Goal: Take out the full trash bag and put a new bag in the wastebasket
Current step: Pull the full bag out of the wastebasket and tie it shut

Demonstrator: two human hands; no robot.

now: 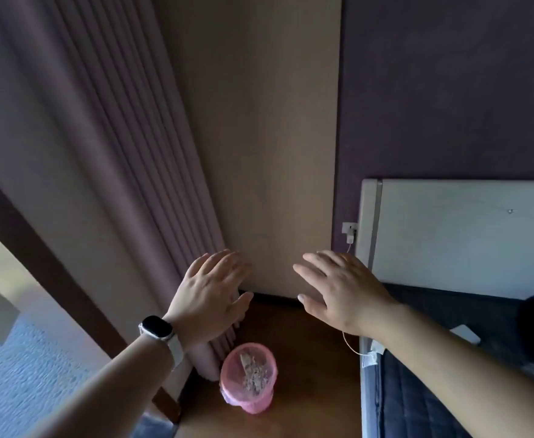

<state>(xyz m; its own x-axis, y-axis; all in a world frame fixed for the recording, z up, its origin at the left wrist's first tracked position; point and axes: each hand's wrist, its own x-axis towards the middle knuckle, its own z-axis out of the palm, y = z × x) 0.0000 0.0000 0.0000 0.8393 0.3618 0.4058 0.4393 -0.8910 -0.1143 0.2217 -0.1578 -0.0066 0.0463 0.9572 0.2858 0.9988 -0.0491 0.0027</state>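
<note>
Left hand (210, 286), right hand (338, 289): fingers spread, empty | wastebasket (248, 379) at 6 o'clock, pink bag (227, 371) full | risk: light basket lifts or tips, scraps spill onto floor (306, 374)

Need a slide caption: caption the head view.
Both open hands reach above the pink, bag-lined wastebasket beside the curtain.

Both forearms are bare, no sleeves showing. The left wrist wears a black-faced smartwatch (156, 327) on a white band.
</note>
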